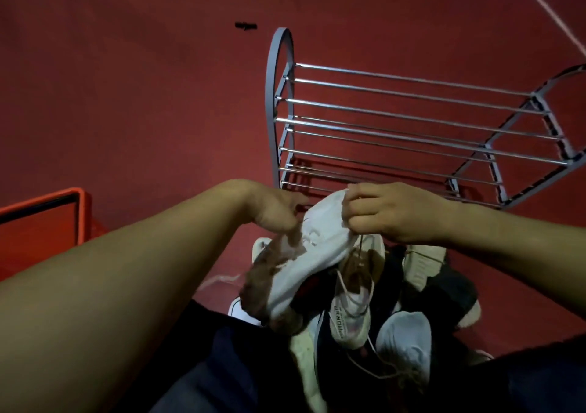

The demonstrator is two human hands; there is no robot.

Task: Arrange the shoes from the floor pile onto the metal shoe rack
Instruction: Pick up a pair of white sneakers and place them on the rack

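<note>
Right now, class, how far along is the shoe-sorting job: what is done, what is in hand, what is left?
Done: nothing yet; the rack shows only bare bars. In hand: both hands hold a white shoe above the pile, the left hand at its side, the right hand pinching its end and a lace. Left: this shoe and the whole pile.

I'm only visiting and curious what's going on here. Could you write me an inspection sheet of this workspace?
Surface: red floor, bare near the rack.
Job's things: metal rack stands with no shoes on it; white shoe held up over the shoe pile.
Clutter: orange bin at left.
Hands: left hand at the shoe's side, grip unclear; right hand pinches the shoe's top edge.
Cables: nothing seen; only loose laces.
Surroundings: red wall, dim light.
</note>
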